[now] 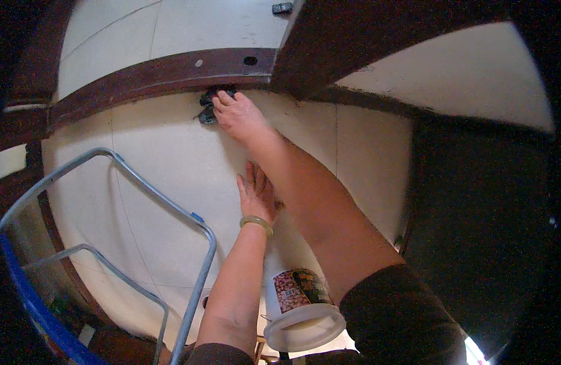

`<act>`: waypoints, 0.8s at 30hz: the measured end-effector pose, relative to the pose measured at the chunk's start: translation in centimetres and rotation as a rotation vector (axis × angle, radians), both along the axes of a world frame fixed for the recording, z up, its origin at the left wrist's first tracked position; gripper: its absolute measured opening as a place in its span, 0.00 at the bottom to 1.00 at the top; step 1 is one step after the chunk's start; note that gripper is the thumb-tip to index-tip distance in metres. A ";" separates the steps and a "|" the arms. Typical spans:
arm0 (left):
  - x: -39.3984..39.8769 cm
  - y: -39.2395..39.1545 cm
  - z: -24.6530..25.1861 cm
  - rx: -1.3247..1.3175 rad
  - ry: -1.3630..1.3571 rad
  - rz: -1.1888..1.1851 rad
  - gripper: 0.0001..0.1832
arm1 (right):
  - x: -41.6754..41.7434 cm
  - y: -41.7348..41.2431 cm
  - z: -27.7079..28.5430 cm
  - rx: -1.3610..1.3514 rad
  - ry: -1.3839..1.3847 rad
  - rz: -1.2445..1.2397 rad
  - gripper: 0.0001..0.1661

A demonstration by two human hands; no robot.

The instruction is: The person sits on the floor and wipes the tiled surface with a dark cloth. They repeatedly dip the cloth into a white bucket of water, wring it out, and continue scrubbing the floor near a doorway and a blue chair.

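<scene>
My right hand (238, 114) reaches to the base of a dark brown raised strip (162, 77), which looks like a door threshold, with its fingers curled on a dark, crumpled cloth or scouring pad (208, 116). The cloth lies against the foot of the strip on the pale tiled floor (180, 146). Below the right forearm, my left hand (257, 189) is spread with its fingers apart and holds nothing; part of it is hidden by that forearm. A pale bangle (256, 222) circles the left wrist. Whether the left palm touches the floor, I cannot tell.
A metal tube frame (159, 185) with a blue part stands at the left. A white plastic bucket (308, 319) with a printed label is near my body, between my arms. Dark door-frame woodwork (303, 59) rises at the upper right. A small dark object (282, 7) lies beyond the strip.
</scene>
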State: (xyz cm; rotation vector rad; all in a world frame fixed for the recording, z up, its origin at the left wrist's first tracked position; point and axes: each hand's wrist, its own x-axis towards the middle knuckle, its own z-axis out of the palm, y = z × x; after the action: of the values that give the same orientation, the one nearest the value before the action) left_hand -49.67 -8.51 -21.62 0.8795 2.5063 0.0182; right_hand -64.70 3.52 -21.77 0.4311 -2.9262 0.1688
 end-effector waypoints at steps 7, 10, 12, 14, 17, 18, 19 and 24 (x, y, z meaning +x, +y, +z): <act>-1.5 1.1 2.7 -0.031 -0.177 0.048 0.55 | 3.9 5.2 -6.1 -0.123 -0.043 -0.124 0.12; -1.3 0.6 3.1 -0.017 -0.176 0.073 0.56 | 6.4 6.7 -5.5 0.206 0.187 -0.169 0.16; -1.2 0.5 2.8 -0.004 -0.185 0.063 0.56 | 6.9 6.6 -5.0 0.220 0.094 -0.201 0.18; -1.1 0.6 2.7 0.000 -0.176 0.049 0.56 | 7.5 6.4 -4.2 0.302 -0.032 -0.238 0.19; -1.3 0.6 2.9 -0.031 -0.146 0.042 0.57 | 8.5 6.5 -2.4 0.383 -0.162 -0.265 0.19; -1.3 0.9 3.2 -0.051 -0.150 0.036 0.56 | 9.4 7.6 -2.4 0.320 -0.141 -0.267 0.18; -1.1 1.1 3.3 -0.072 -0.155 0.030 0.56 | 10.0 8.2 -2.6 0.257 -0.120 -0.269 0.18; -0.7 1.0 2.5 -0.072 -0.150 0.028 0.56 | 9.1 8.0 -1.7 0.167 -0.339 -0.362 0.19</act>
State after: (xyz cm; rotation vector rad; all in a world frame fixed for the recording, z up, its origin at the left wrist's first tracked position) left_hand -50.37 -7.51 -19.08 0.7849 2.3641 0.0035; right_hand -55.61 11.55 -23.44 -0.1266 -3.2998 -0.0593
